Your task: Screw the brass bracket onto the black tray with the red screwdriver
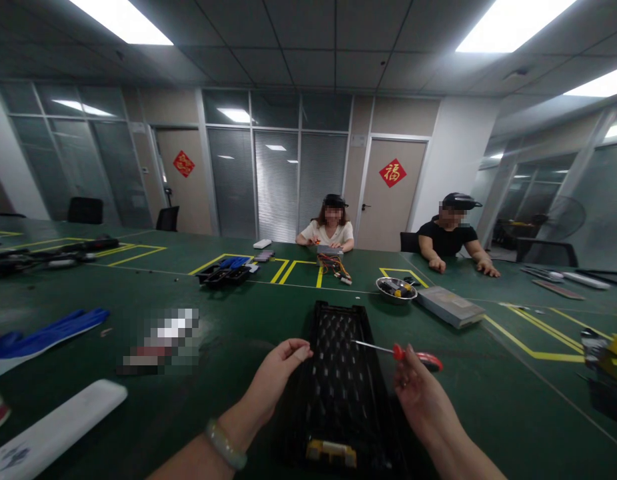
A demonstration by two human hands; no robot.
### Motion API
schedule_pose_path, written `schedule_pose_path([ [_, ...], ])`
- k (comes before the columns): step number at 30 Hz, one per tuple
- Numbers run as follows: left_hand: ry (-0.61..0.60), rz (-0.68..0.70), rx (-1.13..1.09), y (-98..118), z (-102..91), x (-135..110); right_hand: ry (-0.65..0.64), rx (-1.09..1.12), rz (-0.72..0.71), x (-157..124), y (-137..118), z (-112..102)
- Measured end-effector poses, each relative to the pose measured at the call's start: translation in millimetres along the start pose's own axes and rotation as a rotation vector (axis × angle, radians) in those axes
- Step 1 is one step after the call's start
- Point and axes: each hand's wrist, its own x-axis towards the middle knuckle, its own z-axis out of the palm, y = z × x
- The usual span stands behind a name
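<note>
In front of me on the green table lies a long black plastic housing (341, 367) with a raised, patterned surface. A yellow part (331, 453) shows at its near end. My right hand (424, 403) grips a screwdriver (428, 361) with a red and black handle. Its thin metal shaft points left over the housing. My left hand (276, 373) is at the housing's left edge, thumb and forefinger pressed together; what they pinch, if anything, cannot be made out. A pale bangle is on the left wrist.
A metal bowl of small parts (396, 291) and a grey box (451, 307) stand beyond, right. Left lie a white object (63, 427) and a blue glove (48, 337). A black tray (227, 273) sits farther back. Two people (331, 230) (451, 233) sit across the table.
</note>
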Motion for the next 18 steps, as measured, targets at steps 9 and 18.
schedule_pose_path([
  [9,-0.026,-0.051,-0.139,1.7,2.6,-1.4,0.071,0.105,0.098,-7.4,-1.5,8.6],
  [18,0.064,-0.046,0.029,7.6,2.5,-3.4,0.034,0.048,0.049,-8.5,2.2,8.0],
])
